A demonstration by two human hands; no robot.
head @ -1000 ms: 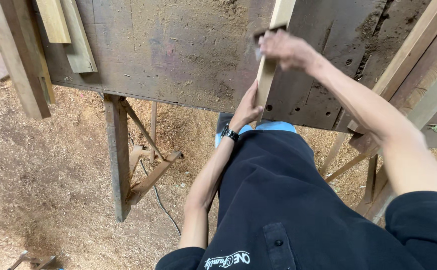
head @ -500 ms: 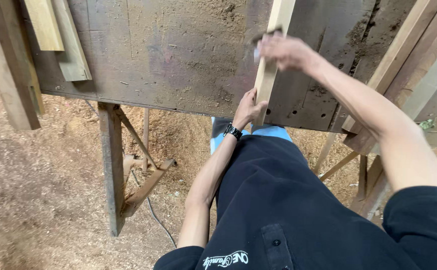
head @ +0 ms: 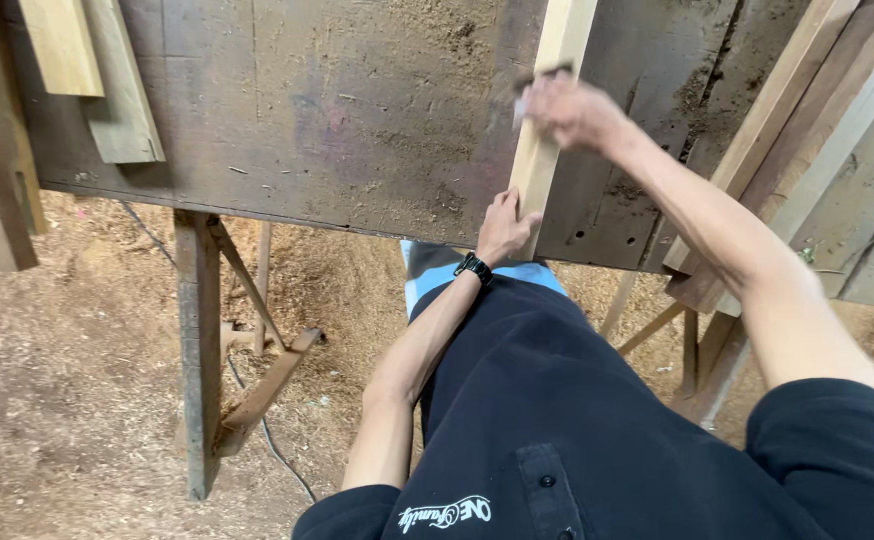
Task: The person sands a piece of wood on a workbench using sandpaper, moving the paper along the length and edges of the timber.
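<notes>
Still bracing the pale wooden strip (head: 542,150) flat on the dusty counter (head: 307,120), the left hand (head: 505,225) pins its near end while the right hand (head: 572,110), fingers curled around a small pad, has slid slightly along it.

Pale, narrow wooden strip (head: 547,120) flat on the dusty workbench, near end at the edge.

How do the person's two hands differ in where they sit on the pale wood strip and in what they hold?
The left hand grips the near end of the pale wood strip at the workbench edge; the right hand lies farther up it. The left hand wears a black wristband and holds only the strip; the right wrist is bare, and its fingers press a small dark piece, too blurred to identify, against the strip. Both touch the same strip.
</notes>
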